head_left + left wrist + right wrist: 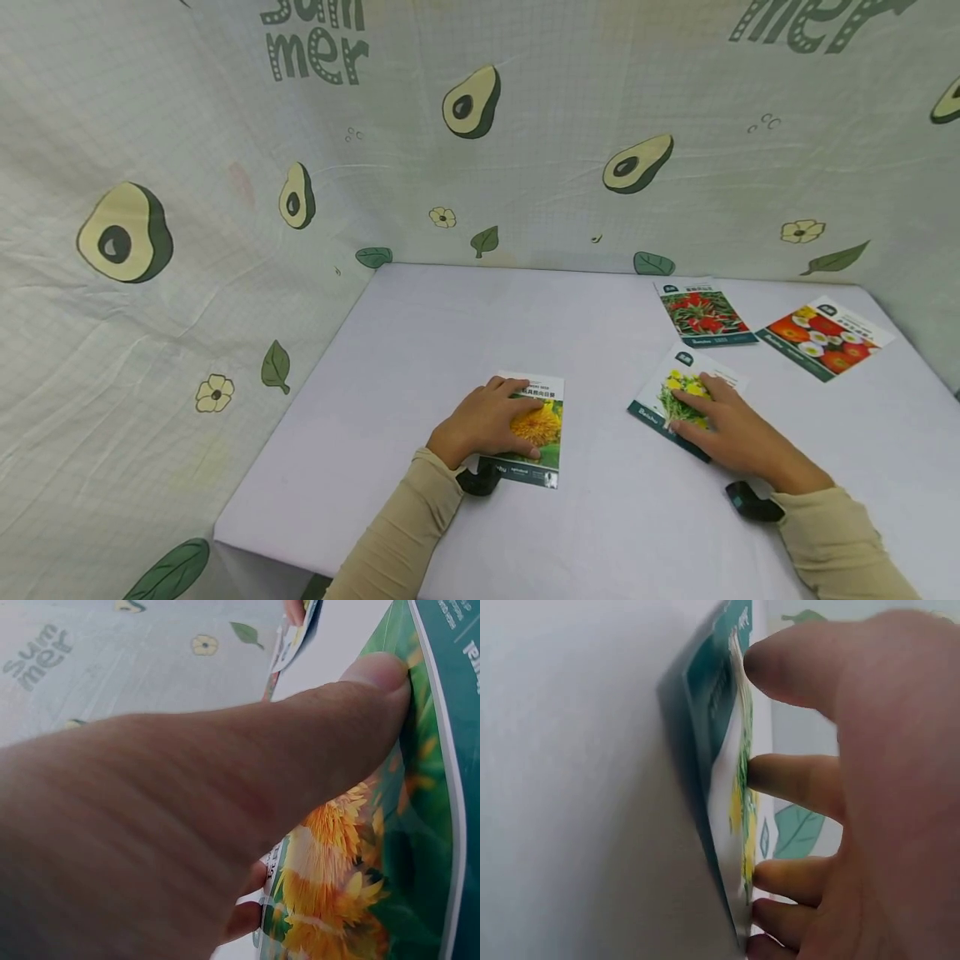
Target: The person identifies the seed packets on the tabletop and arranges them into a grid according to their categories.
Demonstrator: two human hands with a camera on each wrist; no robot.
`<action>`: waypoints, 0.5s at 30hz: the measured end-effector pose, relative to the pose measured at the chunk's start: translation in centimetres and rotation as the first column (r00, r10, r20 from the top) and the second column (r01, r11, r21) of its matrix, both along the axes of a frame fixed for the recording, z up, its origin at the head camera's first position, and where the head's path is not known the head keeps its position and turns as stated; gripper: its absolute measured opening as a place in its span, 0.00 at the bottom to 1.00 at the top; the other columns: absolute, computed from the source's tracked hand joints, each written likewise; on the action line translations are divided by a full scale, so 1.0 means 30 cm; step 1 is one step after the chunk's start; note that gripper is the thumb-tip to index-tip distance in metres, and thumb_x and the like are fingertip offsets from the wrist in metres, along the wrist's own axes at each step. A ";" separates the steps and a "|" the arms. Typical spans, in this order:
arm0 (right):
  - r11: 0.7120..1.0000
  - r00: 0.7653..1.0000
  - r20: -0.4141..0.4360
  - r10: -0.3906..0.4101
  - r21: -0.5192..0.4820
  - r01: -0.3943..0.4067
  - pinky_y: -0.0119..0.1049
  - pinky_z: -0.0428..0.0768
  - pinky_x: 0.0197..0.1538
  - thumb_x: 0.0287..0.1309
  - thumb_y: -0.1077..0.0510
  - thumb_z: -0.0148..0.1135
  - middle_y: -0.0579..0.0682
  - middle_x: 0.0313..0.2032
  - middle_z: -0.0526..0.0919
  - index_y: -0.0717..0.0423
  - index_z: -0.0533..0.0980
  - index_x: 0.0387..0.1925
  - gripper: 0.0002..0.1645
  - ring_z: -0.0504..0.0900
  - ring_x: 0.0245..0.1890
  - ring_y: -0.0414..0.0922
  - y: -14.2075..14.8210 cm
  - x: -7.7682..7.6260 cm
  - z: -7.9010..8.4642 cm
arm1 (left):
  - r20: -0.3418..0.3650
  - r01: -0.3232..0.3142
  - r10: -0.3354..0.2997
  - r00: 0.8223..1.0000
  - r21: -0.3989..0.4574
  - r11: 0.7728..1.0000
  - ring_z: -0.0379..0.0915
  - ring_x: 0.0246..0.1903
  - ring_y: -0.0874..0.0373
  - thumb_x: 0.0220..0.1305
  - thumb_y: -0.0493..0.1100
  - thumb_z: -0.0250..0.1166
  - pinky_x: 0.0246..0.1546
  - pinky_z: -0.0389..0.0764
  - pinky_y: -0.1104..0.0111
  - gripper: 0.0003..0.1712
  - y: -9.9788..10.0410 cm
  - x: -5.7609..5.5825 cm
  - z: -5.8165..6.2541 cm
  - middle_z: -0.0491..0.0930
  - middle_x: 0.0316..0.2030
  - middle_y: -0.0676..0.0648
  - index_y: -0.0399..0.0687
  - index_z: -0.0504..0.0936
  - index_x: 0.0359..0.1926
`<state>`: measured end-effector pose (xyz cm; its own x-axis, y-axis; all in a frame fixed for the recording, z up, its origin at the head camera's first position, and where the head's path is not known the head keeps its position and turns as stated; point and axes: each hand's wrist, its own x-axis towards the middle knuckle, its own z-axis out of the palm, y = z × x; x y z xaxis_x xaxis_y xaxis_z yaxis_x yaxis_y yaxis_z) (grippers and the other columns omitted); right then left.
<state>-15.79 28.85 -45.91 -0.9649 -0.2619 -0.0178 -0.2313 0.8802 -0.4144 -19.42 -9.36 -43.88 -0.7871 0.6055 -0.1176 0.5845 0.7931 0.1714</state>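
My left hand (487,418) rests on a seed packet with orange sunflower-like blooms (546,427), its thumb (375,682) lying across the printed front. Two more fingertips show at the packet's far end in the left wrist view. To the right, my right hand (731,425) lies over a seed packet with yellow flowers (667,402), fingers spread. The right wrist view has those fingertips (769,772) touching the packet's face (739,802), while a shadow falls along its lower edge. Parts of both packets are hidden under the hands.
Behind the right hand lie a red-flower packet (705,317) and a packet with red, orange and white blooms (825,337), touching or nearly so at their corners. A white-covered table (420,333) bears everything. Avocado-print cloth (555,200) hangs behind and at the left.
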 end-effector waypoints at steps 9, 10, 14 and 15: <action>1.000 0.994 -0.110 0.013 -0.001 -0.013 0.74 0.61 0.59 0.64 0.41 0.66 0.76 0.67 0.58 0.63 0.75 0.61 0.36 0.58 0.65 0.75 -0.010 0.001 -0.003 | -0.007 0.005 -0.005 1.000 0.007 1.000 0.59 0.68 0.53 0.52 0.75 0.68 0.64 0.68 0.55 0.45 0.000 -0.004 -0.002 0.62 0.73 0.52 0.69 0.72 0.70; 1.000 0.993 -0.117 0.016 -0.003 -0.017 0.73 0.62 0.59 0.64 0.41 0.66 0.75 0.66 0.59 0.62 0.75 0.61 0.35 0.58 0.65 0.75 -0.010 0.001 -0.004 | -0.006 0.004 -0.004 1.000 0.006 1.000 0.59 0.68 0.53 0.52 0.75 0.68 0.64 0.68 0.55 0.45 0.000 -0.004 -0.003 0.62 0.73 0.52 0.69 0.73 0.70; 0.999 0.992 -0.121 0.030 -0.007 -0.031 0.73 0.62 0.59 0.62 0.41 0.67 0.75 0.66 0.60 0.63 0.75 0.61 0.36 0.59 0.65 0.74 -0.014 0.004 -0.008 | 0.002 -0.004 0.004 1.000 0.001 1.000 0.59 0.68 0.53 0.52 0.75 0.68 0.64 0.68 0.56 0.45 -0.002 -0.004 -0.005 0.62 0.73 0.52 0.69 0.72 0.70; 0.999 0.992 -0.118 0.032 -0.006 -0.033 0.72 0.62 0.59 0.62 0.41 0.68 0.75 0.66 0.60 0.63 0.75 0.61 0.37 0.59 0.65 0.74 -0.015 0.005 -0.008 | 0.006 -0.006 0.006 1.000 0.001 1.000 0.59 0.68 0.53 0.52 0.75 0.68 0.64 0.67 0.56 0.45 -0.002 -0.004 -0.006 0.62 0.73 0.52 0.69 0.72 0.70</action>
